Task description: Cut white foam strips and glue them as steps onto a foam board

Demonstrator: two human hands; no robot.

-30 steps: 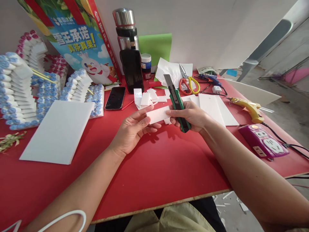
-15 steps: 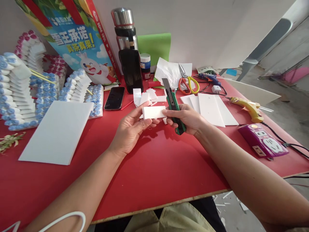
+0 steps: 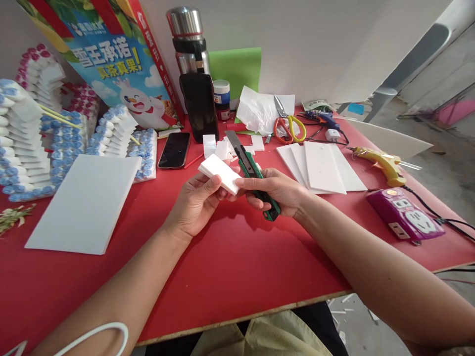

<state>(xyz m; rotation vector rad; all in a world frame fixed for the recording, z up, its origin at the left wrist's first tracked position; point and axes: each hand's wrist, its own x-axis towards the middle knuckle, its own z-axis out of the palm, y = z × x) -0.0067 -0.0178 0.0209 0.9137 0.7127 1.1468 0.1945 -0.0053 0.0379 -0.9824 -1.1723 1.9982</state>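
Note:
Between my hands, above the red table (image 3: 222, 277), is a small stack of white rectangular foam pieces (image 3: 218, 170), tilted with its right end lower. My left hand (image 3: 193, 202) grips the stack's left side, thumb on the near edge. In my right hand (image 3: 274, 190) lies a green and black utility knife (image 3: 252, 170), its blade extended and pointing up and left. That hand's thumb also touches the stack's right end. Several loose white foam offcuts (image 3: 257, 143) lie on the table just behind my hands.
White foam sheets lie at left (image 3: 85, 202) and right (image 3: 324, 165). Scissors (image 3: 289, 129), a phone (image 3: 174, 150), a steel flask (image 3: 189, 54) and a paint jar (image 3: 221, 99) stand or lie behind. Foam models (image 3: 25, 143), a yellow glue gun (image 3: 384, 165) and a purple power socket (image 3: 404, 215) flank the sides.
The foam stack has turned from nearly level to slanting, its broad top face now showing. The knife has tipped further left, and my right hand has moved slightly left and down with it.

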